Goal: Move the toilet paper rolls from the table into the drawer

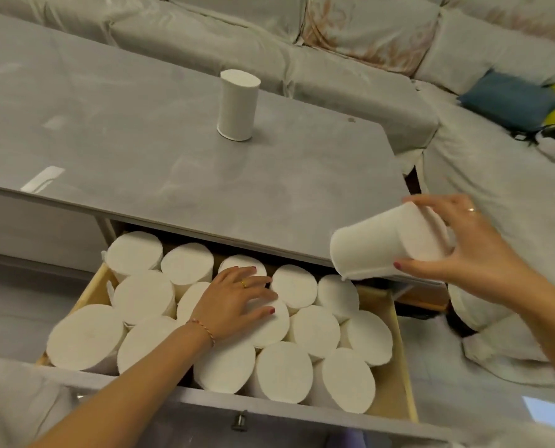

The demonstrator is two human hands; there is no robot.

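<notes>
R hand (470, 250) fingers clamp soft white roll (389, 244); L hand (234, 302) fingers spread flat on packed drawer (399, 367) rolls.

One roll (238, 106) stands at twelve o'clock, one (tilted) roll (386, 241) at three, roughly fifteen packed rolls (282, 372) at six.
</notes>
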